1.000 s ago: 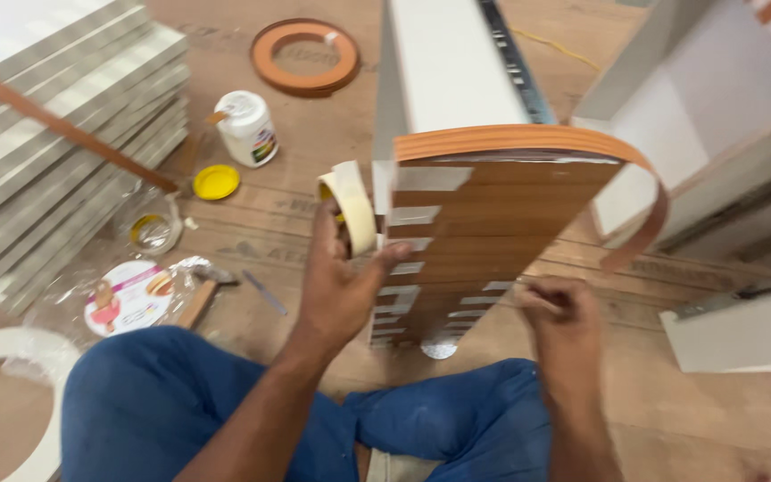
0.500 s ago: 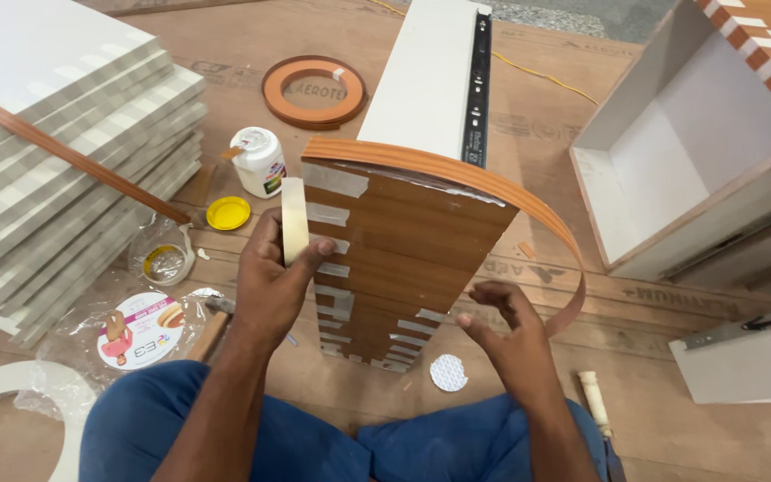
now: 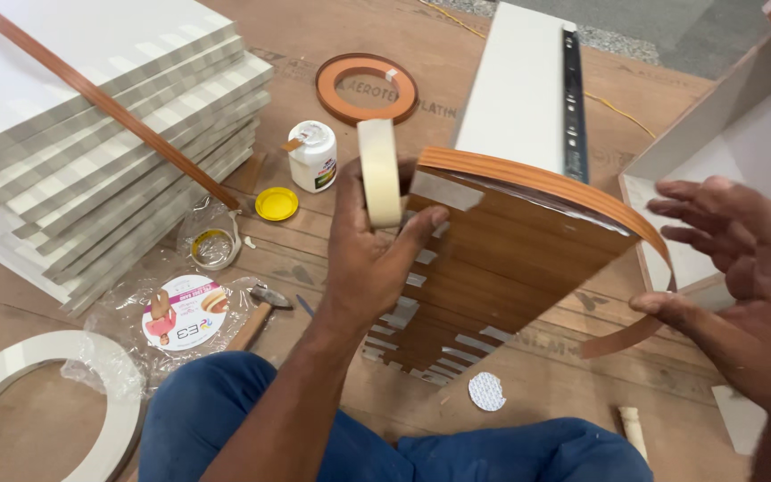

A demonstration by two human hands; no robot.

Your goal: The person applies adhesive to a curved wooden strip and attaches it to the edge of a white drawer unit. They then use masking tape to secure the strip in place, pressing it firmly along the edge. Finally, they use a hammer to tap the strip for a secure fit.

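My left hand (image 3: 369,254) grips a roll of cream masking tape (image 3: 379,171) and presses its thumb on the top left corner of a wood-grain drawer front (image 3: 501,268) that stands on edge before me. Several strips of tape run down the panel's left edge. An orange-brown edge band (image 3: 564,189) lies over the panel's top edge and curls down on the right. My right hand (image 3: 742,268) is spread beside that loose end, its thumb touching the band near the lower curl. The white drawer side with a black slide rail (image 3: 573,98) stretches away behind the panel.
A stack of white boards (image 3: 91,134) with a loose band strip across it sits at left. A glue bottle (image 3: 312,156), yellow cap (image 3: 276,203), orange band coil (image 3: 367,87), plastic-wrapped packet (image 3: 185,312), white ring (image 3: 37,402) and another white cabinet box (image 3: 725,161) lie around. My blue-trousered knees are below.
The view has moved closer to the panel. My left hand shifted up to the panel's top left corner with the tape roll. My right hand left the lower edge and moved right to the band's loose end.
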